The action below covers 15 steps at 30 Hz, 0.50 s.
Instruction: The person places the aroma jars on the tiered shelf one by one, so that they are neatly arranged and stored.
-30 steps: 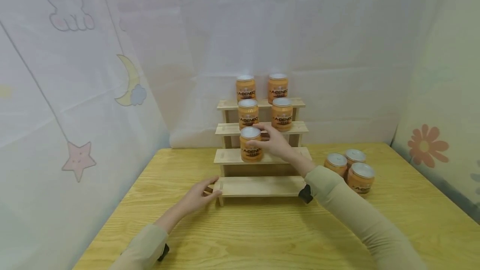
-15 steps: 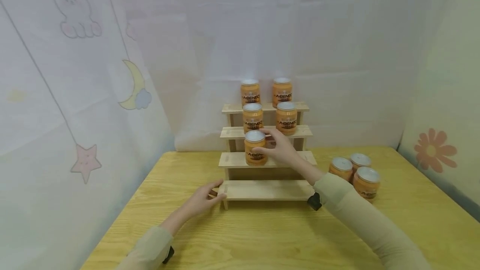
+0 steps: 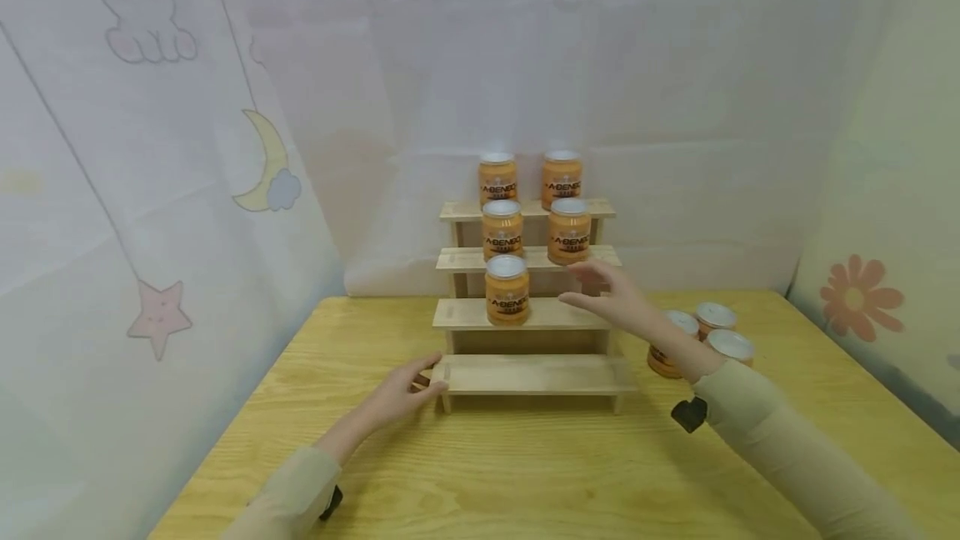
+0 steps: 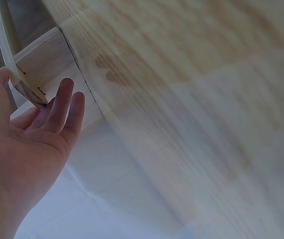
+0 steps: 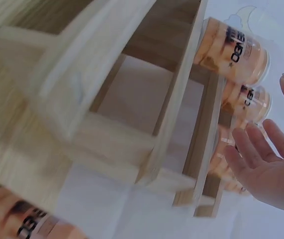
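A pale wooden four-step stand (image 3: 534, 375) stands on the table. My left hand (image 3: 399, 394) holds the left end of its lowest step; the left wrist view has the thumb and fingers on opposite sides of the board. On the second step from the bottom, toward the left, sits an orange can (image 3: 507, 297) with a silver lid. To its right my right hand (image 3: 617, 302) hovers apart from it, holding nothing, fingers loosely spread. Two like cans stand on the third step, among them a right-hand can (image 3: 569, 233), and two on the top, including a left-hand can (image 3: 498, 182).
Three more orange cans stand to the right of the stand, partly hidden by my right forearm; one nearer can (image 3: 664, 361) shows below it. The yellow wood-grain table (image 3: 480, 473) meets pale cloth walls (image 3: 675, 90) behind and on both sides.
My right hand has let go of the can on the second step from the bottom and moved off to the right. That can stays put. My left hand keeps its hold.
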Each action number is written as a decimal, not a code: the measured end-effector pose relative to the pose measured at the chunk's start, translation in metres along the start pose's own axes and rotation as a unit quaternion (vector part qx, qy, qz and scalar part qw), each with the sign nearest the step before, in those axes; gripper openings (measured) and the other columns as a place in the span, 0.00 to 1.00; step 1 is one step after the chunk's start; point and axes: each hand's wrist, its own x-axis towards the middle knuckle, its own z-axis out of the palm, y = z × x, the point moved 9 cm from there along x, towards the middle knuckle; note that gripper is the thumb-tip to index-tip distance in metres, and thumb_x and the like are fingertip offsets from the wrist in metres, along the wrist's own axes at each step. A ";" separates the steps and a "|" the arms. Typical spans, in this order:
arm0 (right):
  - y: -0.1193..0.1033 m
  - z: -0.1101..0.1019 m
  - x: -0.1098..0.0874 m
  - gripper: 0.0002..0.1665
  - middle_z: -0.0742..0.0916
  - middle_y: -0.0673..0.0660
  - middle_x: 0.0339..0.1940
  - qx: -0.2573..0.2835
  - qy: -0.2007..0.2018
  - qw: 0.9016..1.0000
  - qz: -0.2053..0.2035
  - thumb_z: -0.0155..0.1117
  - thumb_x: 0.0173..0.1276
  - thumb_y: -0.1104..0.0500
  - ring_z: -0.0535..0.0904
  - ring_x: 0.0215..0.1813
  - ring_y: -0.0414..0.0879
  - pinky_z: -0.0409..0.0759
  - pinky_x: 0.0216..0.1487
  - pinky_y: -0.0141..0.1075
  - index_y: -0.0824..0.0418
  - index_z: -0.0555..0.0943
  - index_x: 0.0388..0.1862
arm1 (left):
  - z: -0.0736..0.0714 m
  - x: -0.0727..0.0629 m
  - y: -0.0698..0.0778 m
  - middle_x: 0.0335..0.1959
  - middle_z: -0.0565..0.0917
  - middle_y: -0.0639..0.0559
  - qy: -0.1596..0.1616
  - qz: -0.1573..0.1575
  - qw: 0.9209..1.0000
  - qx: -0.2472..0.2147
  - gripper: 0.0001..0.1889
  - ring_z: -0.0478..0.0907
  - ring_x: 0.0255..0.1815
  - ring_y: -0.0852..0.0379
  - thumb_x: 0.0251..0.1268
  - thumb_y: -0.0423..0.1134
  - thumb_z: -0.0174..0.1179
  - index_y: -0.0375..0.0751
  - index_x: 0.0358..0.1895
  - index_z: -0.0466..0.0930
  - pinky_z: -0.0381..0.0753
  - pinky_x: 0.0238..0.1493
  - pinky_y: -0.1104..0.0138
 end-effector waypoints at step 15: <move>0.071 -0.066 -0.068 0.34 0.71 0.67 0.66 -0.025 -0.002 0.996 0.082 0.58 0.69 0.46 0.65 0.65 0.66 0.68 0.62 0.56 0.61 0.65 0.68 | 0.000 0.001 -0.002 0.68 0.66 0.40 -0.004 -0.005 1.000 -0.003 0.35 0.77 0.52 0.46 0.67 0.53 0.54 0.38 0.71 0.58 0.81 0.48 0.57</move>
